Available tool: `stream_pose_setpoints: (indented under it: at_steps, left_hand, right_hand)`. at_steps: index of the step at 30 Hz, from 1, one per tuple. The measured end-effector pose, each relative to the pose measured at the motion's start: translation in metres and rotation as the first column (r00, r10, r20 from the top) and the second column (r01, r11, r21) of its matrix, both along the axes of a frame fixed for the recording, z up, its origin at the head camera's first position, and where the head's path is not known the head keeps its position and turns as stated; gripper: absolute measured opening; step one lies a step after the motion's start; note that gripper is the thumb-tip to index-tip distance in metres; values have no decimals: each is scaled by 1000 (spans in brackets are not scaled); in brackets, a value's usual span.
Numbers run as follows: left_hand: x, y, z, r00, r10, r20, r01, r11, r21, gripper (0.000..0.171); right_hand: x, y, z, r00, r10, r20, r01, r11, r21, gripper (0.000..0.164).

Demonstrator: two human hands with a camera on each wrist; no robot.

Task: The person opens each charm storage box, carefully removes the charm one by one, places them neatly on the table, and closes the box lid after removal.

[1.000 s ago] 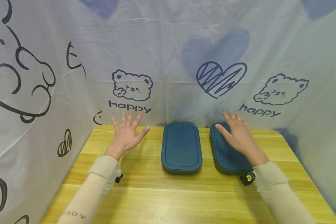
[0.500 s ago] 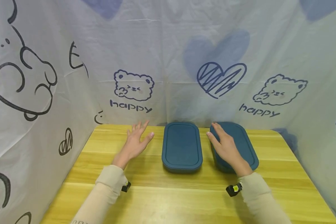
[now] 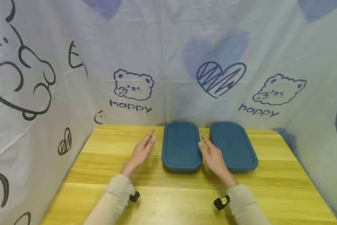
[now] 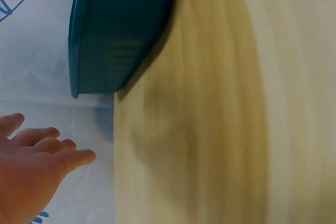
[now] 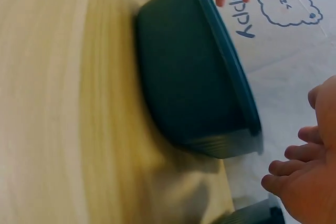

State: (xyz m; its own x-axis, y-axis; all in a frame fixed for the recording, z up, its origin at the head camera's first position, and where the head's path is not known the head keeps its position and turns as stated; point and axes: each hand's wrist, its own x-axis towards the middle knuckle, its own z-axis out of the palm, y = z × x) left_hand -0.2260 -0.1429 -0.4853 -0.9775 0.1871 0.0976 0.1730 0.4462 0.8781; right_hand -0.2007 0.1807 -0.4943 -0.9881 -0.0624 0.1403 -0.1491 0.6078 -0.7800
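Two dark blue lidded boxes with rounded corners stand side by side on the wooden table. Beside the left box (image 3: pixel 181 145), a little off its left side, is my left hand (image 3: pixel 140 152), its fingers straight. My right hand (image 3: pixel 214 157) is between the boxes, thumb at the left box's right edge and overlapping the left edge of the right box (image 3: pixel 235 147). Both hands hold nothing. The left wrist view shows the box's side wall (image 4: pixel 123 35) apart from the left hand's fingers (image 4: pixel 79 157). In the right wrist view, the right hand's fingers (image 5: pixel 286 167) are spread apart from the box wall (image 5: pixel 194 72).
A pale cloth (image 3: pixel 174 100) with printed bears and hearts hangs right behind the table, and more cloth runs along the left and right sides. Both boxes stand near the back edge of the wooden table (image 3: pixel 174 200).
Both hands have moved inward and lower toward the left box. The right hand has left its place over the right box, uncovering that lid. The boxes stay where they were.
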Motion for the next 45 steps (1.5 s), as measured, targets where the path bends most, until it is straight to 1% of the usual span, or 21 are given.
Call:
stream_pose_setpoints:
  at_steps: [4,5,11,14,17,22,27,30,34,39,45]
  left_hand:
    - [4,6,-9,1000,11,22,-12,997,82,61]
    - [5,8,-11,999,15,37,-18,994,104,60]
    - [7,18,-22,994,20,105,-44,972,231,57]
    - [7,23,-25,995,9,99,-35,966,257,57]
    - [8,26,-28,994,-6,106,-21,967,254,58]
    - [9,31,-32,991,-29,129,-6,966,259,61]
    - [9,33,-36,990,-32,139,-6,964,265,62]
    - [9,34,-36,990,-29,138,-6,969,248,61]
    - [11,34,-39,992,-27,124,-2,975,224,59]
    - [10,35,-41,991,-32,129,-1,968,249,53]
    - [9,38,-41,993,-6,117,-25,966,259,52]
  right_hand:
    - [1,-4,-8,1000,2,21,-2,1000,-31,62]
    - [1,-4,-10,1000,5,25,-4,999,-36,62]
    - [2,-7,-18,1000,-5,17,6,999,-33,60]
    - [3,-9,-21,1000,-15,7,15,999,-40,60]
    - [4,-10,-23,1000,-9,20,10,999,-49,61]
    - [5,-11,-26,999,0,48,2,999,-35,62]
    - [5,-9,-30,998,-9,56,11,999,-30,63]
    - [5,-8,-30,998,-12,69,15,999,-35,65]
    - [8,-8,-33,997,-13,79,18,998,-53,66]
    - [9,-8,-35,997,-27,78,31,998,-52,66]
    - [5,-7,-34,997,-36,70,40,998,-50,65]
